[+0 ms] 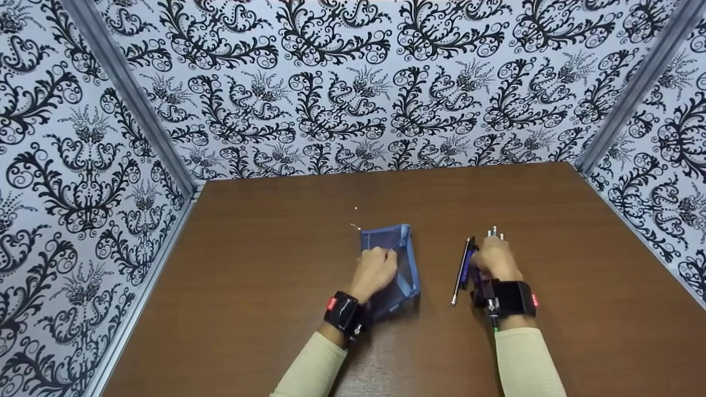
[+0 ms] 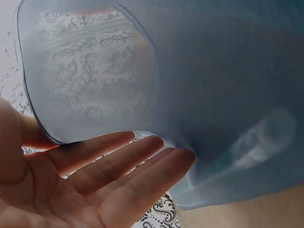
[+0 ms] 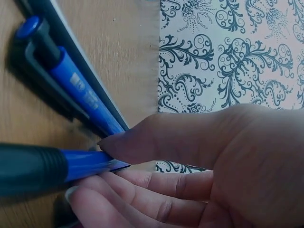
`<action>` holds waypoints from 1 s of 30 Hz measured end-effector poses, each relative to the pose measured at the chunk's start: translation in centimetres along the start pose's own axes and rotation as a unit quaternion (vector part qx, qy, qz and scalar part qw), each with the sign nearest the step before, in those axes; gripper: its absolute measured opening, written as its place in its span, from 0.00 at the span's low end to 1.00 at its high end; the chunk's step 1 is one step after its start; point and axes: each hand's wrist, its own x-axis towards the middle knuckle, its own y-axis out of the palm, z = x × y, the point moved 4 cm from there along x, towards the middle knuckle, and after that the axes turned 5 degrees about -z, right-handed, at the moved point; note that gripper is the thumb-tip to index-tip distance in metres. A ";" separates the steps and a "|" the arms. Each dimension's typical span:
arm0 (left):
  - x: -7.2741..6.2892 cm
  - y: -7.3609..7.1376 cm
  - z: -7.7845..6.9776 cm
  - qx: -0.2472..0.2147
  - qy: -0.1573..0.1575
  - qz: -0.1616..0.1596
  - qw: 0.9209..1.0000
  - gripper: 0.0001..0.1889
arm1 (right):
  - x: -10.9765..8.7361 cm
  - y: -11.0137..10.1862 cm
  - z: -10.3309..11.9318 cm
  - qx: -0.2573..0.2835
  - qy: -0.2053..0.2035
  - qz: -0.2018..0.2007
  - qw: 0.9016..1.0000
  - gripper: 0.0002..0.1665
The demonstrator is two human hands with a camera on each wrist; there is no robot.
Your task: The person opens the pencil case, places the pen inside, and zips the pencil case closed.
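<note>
My left hand (image 1: 376, 271) pinches the edge of a blue translucent mesh pouch (image 1: 386, 238), with the thumb on one side and the fingers on the other. In the left wrist view the pouch (image 2: 213, 85) bulges above the fingers, and its mouth edge runs between thumb and index finger. A pale elongated shape shows dimly through the mesh. At the right, my right hand (image 1: 496, 259) pinches a blue pen with a dark end (image 3: 88, 163) between thumb and fingers. Beside it lies another blue pen with a black clip (image 3: 83, 90).
A thin dark pencil (image 1: 459, 281) lies left of the right hand, along the pens. Several silver-tipped sticks (image 1: 495, 230) poke out beyond that hand. Patterned walls (image 1: 342, 82) enclose the back and sides of the brown table (image 1: 265, 248).
</note>
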 end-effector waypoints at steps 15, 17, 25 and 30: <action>0.1 0.3 0.3 -0.009 -0.010 0.005 1.000 0.23 | 0.3 0.2 -0.2 0.031 0.013 0.004 0.999 0.05; 0.1 0.3 0.3 -0.009 -0.008 0.003 1.000 0.23 | 0.3 0.2 -0.2 0.035 0.014 0.004 0.999 0.05; 0.0 0.1 0.0 0.009 0.014 -0.007 1.000 0.23 | 0.2 0.1 -0.2 0.044 0.013 -0.011 0.999 0.07; 0.0 0.2 0.0 0.015 0.013 -0.012 1.000 0.23 | 0.1 0.0 -0.1 0.050 0.011 -0.017 0.999 0.08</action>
